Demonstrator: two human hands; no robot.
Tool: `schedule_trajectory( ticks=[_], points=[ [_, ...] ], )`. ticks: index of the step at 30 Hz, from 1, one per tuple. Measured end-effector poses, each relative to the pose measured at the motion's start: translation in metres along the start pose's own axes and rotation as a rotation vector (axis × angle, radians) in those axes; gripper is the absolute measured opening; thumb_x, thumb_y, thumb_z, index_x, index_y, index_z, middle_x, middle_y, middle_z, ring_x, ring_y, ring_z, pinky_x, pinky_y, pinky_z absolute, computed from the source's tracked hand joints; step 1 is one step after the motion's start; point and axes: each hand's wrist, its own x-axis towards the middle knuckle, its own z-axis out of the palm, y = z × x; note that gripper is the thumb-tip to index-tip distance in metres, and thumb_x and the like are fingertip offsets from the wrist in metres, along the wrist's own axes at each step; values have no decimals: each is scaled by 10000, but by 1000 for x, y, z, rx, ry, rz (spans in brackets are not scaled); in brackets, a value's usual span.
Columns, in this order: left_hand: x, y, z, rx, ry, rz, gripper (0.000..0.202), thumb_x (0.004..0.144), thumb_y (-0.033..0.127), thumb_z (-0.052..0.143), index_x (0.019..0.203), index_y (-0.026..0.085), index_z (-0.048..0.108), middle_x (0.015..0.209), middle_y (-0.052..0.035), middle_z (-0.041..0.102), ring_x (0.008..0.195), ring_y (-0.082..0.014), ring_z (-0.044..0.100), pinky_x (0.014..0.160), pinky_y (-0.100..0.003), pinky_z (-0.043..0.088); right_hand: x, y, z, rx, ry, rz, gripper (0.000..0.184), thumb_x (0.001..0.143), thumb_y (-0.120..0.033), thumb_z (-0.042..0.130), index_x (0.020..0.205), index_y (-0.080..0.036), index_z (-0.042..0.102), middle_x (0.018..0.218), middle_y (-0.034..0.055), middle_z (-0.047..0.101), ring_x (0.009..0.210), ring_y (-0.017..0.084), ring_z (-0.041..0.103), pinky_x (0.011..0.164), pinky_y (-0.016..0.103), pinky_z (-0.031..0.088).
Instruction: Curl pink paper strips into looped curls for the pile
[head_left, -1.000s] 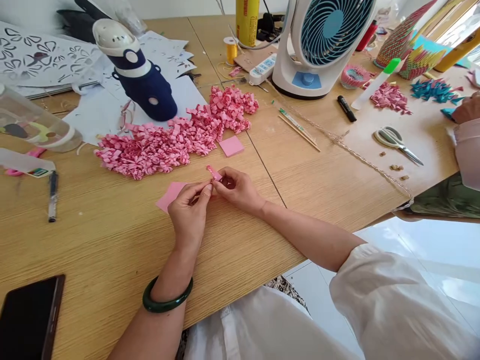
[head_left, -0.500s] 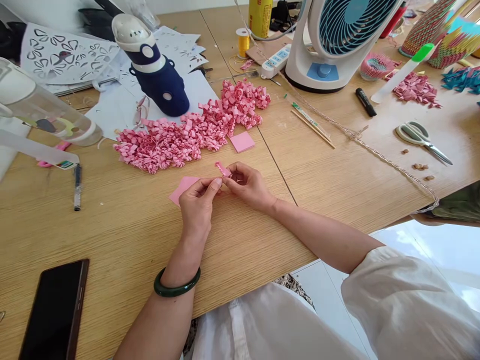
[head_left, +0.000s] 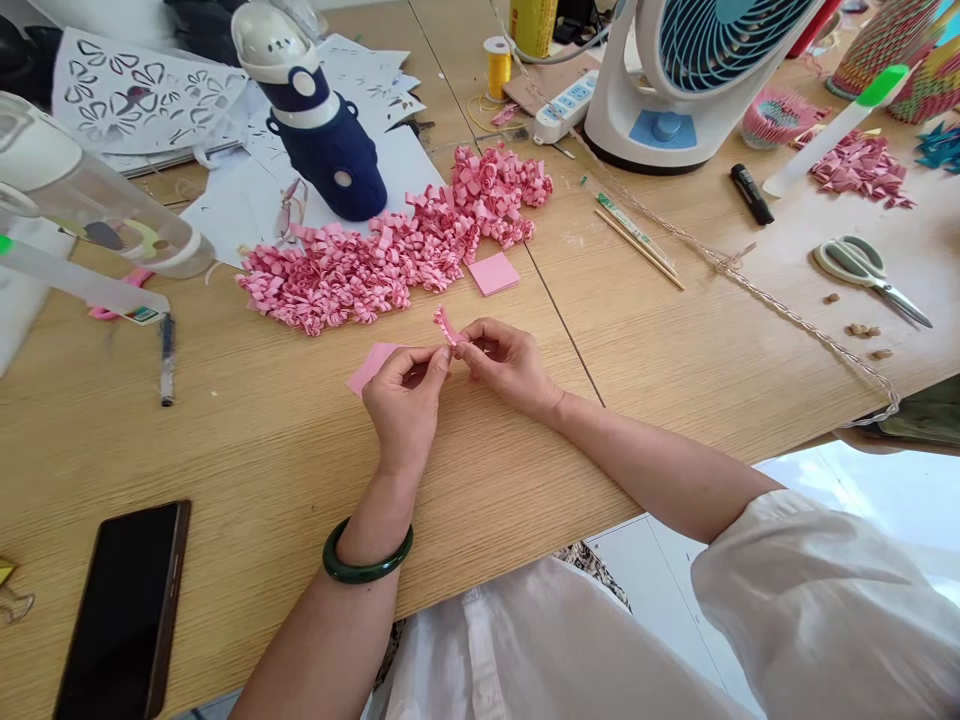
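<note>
Both my hands meet just above the wooden table (head_left: 247, 470). My left hand (head_left: 405, 400), with a green bangle (head_left: 366, 562) on its wrist, pinches one end of a small pink paper strip (head_left: 447, 325). My right hand (head_left: 504, 362) pinches the same strip from the other side, and its curled end sticks up between the fingertips. A flat pink paper square (head_left: 370, 365) lies under my left fingers. Behind the hands spreads a big pile of curled pink paper pieces (head_left: 390, 250), with a small stack of pink squares (head_left: 493, 273) beside it.
A black phone (head_left: 124, 605) lies at the near left. A navy and white bottle (head_left: 319, 120), cut white paper sheets (head_left: 142, 95) and a pen (head_left: 166, 358) are at the left. A desk fan (head_left: 697, 70), scissors (head_left: 862, 265), a black marker (head_left: 751, 193) and sticks (head_left: 637, 235) are at the right.
The view has shifted, so everything sits further right and lower in the frame. My hands stay together on the pink strip, which now stands a little more upright between the fingertips.
</note>
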Motion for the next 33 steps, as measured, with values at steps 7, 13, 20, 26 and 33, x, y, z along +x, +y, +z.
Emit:
schedule_trajectory(
  ticks=[7,13,20,26,33],
  points=[
    [-2,0,2,-29,13,-32,124,828,302,768,801,183,787,769,2,750,627,-99,671,639,-215,547,-3,3,2,-93,41,-63,324,893,-494,680,893,-170,671,830,17,673,632,89,554,558,233,495],
    [-8,-2,6,-69,36,-19,107,848,267,732,807,191,794,817,1,738,662,-95,659,640,-213,569,-3,6,3,-192,91,-149,229,930,-375,640,908,-160,715,864,36,706,721,109,598,628,242,501],
    [-11,1,9,-143,-13,-81,183,838,244,693,953,222,834,964,-28,713,855,-137,667,688,-223,593,-1,4,2,-217,127,-147,223,901,-391,680,943,-177,727,904,25,722,715,95,592,629,232,486],
    [-12,8,10,-209,-71,-188,160,780,245,701,873,228,830,857,-14,633,713,-114,559,570,-215,532,-1,6,1,-239,131,-142,142,892,-300,648,968,-185,681,957,26,698,741,97,584,619,224,489],
    [-13,13,10,-283,-139,-216,220,770,236,709,951,243,834,849,-11,640,697,-109,535,506,-201,496,4,10,-2,-211,159,-168,121,900,-304,635,901,-182,632,857,5,651,726,104,581,647,252,498]
  ],
)
